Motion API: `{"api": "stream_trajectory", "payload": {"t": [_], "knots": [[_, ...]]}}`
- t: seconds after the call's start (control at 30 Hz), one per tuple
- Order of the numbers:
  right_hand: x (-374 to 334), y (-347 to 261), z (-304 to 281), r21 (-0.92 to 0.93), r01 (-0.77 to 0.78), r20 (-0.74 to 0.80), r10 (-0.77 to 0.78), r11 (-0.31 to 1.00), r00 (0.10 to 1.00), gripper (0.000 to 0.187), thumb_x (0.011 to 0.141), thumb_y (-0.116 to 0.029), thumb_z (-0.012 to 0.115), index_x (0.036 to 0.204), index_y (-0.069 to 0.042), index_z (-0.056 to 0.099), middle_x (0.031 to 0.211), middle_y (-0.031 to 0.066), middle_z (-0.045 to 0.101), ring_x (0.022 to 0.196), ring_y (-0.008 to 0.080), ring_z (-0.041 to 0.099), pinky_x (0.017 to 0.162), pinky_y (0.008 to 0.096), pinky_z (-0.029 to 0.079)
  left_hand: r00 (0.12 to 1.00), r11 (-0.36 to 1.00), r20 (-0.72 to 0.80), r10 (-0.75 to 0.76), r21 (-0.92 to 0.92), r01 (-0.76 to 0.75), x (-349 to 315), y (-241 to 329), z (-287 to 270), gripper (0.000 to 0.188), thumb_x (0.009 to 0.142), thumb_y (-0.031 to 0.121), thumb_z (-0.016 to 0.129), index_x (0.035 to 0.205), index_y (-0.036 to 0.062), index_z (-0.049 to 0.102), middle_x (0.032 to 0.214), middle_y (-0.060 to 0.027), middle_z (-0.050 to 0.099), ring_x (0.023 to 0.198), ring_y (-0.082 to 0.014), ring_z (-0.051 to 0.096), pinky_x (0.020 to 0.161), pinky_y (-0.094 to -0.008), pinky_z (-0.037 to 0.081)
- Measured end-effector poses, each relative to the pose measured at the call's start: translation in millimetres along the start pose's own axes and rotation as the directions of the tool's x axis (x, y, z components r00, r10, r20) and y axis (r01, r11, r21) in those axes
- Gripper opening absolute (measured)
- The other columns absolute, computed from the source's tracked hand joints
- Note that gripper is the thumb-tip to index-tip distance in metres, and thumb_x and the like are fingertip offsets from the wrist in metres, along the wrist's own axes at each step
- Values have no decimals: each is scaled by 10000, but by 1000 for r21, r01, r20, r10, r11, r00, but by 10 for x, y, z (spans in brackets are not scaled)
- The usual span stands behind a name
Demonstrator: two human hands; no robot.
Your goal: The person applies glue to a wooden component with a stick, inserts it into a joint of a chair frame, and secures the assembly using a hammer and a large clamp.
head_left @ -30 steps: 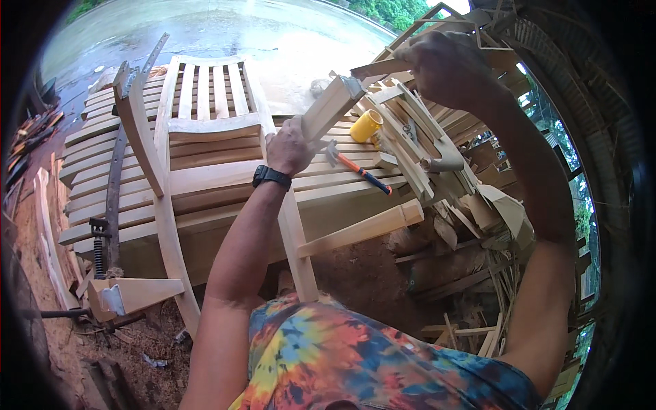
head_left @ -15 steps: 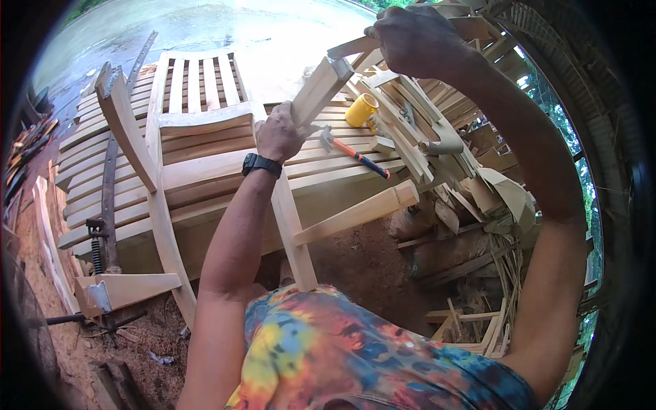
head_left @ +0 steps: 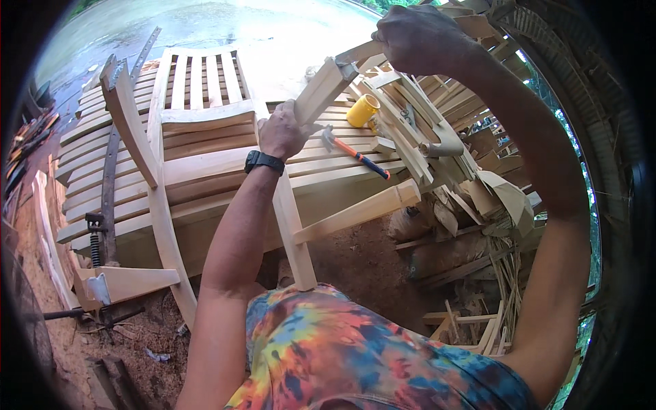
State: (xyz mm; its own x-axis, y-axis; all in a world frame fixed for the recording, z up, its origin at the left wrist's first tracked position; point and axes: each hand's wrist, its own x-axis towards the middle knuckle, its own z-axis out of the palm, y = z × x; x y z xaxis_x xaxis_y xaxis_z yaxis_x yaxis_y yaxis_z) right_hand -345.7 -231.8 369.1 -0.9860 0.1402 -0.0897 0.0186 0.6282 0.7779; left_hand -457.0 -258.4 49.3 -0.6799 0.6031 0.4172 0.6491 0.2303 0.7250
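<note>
A pale wooden chair frame (head_left: 158,208) with a slatted back lies across a slatted wooden bench. My left hand (head_left: 281,131), with a watch on its wrist, is wrapped round one squared chair leg (head_left: 320,92) that sticks up from the frame. Up at the top right, my right hand (head_left: 425,42) is closed in a fist round a flat wooden strip (head_left: 361,52). The strip's tip meets the leg's upper end, where a greyish wet-looking patch shows. Another upright leg (head_left: 130,126) on the left has similar grey stuff on its end.
On the bench (head_left: 96,167) rest a claw hammer (head_left: 362,157) with an orange and black handle and a yellow container (head_left: 363,111). A long metal bar clamp (head_left: 109,184) crosses the left side. Boards and offcuts (head_left: 417,130) are heaped to the right.
My right hand and the strip have shifted slightly to the right at the leg's end. My left hand keeps its grip on the leg.
</note>
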Motion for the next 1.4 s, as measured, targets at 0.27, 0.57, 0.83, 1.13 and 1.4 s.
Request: {"api": "stream_trajectory", "payload": {"t": [0.27, 0.57, 0.83, 1.13, 1.4], "knots": [[-540, 289, -309, -72, 226, 131, -215, 972, 968, 193, 753, -127, 593, 826, -46, 753, 805, 156, 725, 720, 304, 699, 675, 416, 580, 999, 997, 12, 40, -70, -39, 28, 51, 97, 687, 796, 564, 773, 1188, 37, 573, 1115, -168, 680, 1045, -331, 670, 880, -469, 530], [-1599, -70, -533, 414, 166, -208, -85, 895, 975, 322, 805, 98, 673, 1094, -25, 744, 804, 118, 668, 683, 235, 656, 604, 339, 480, 941, 870, 339, 7, -466, 162, -774, -22, -213, 879, 757, 330, 817, 1444, -57, 430, 1480, -301, 437, 1355, -403, 472, 1141, -441, 388], [-2066, -777, -492, 141, -75, -175, 99, 987, 980, 326, 780, 7, 696, 1093, -63, 753, 763, 82, 631, 673, 247, 619, 601, 390, 457, 869, 722, 382, 313, -690, 44, -1205, 471, -391, 891, 713, 258, 803, 1482, 20, 423, 1514, -229, 438, 1422, -353, 397, 1194, -437, 308], [-2104, -1188, -614, -47, -92, -63, 89, 995, 994, 409, 752, -14, 671, 1158, -31, 720, 837, 68, 613, 729, 240, 615, 661, 387, 467, 802, 732, 417, 428, -681, -36, -1371, 591, -281, 680, 719, 177, 799, 1343, 24, 573, 1225, -151, 675, 1177, -250, 626, 1057, -363, 465], [-2295, -1491, -513, -32, -233, 56, 234, 972, 971, 421, 806, -59, 607, 1218, -12, 685, 868, 77, 626, 709, 225, 627, 606, 354, 475, 821, 694, 344, 455, -715, -85, -1369, 597, -278, 296, 776, 220, 749, 1002, 31, 726, 837, -128, 722, 772, -234, 699, 747, -350, 543]]}}
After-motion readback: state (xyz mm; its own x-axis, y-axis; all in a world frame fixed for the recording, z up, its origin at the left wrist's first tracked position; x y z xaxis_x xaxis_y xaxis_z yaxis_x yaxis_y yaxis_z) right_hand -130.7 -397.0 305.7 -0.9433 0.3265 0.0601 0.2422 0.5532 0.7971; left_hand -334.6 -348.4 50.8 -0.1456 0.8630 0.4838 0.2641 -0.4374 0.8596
